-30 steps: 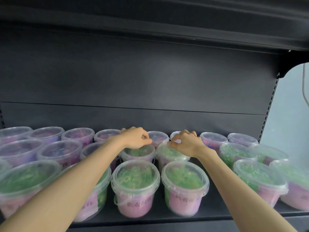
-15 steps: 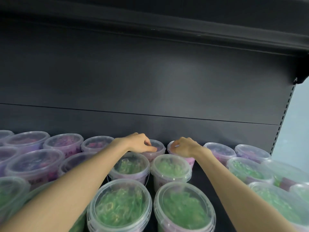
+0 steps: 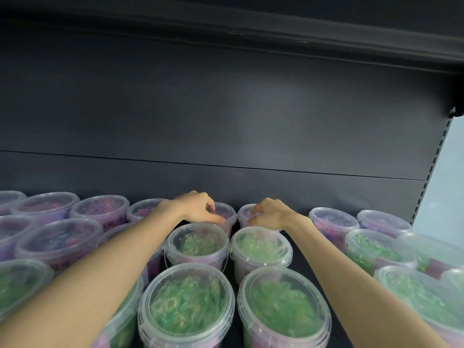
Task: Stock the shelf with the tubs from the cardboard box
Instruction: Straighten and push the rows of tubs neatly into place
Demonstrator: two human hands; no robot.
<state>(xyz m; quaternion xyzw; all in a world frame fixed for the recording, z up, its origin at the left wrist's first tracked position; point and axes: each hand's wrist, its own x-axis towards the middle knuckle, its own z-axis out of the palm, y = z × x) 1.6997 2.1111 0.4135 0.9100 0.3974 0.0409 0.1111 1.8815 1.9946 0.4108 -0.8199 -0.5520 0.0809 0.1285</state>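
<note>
Setting two tubs in back row, we think. Left hand (image 3: 198, 209) pinches rim of left tub (image 3: 227, 218); right hand (image 3: 272, 217) curls over right tub (image 3: 244, 213). Both tubs sit far back on shelf (image 3: 301, 192), upright, lids up, long way up-down. Next we let go, lift arms back over green tubs (image 3: 195, 244), no bumps. Box not seen.

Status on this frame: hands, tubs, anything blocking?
Left hand grips left back tub. Right hand grips right back tub. Green tubs crowd in front, under both forearms.
</note>
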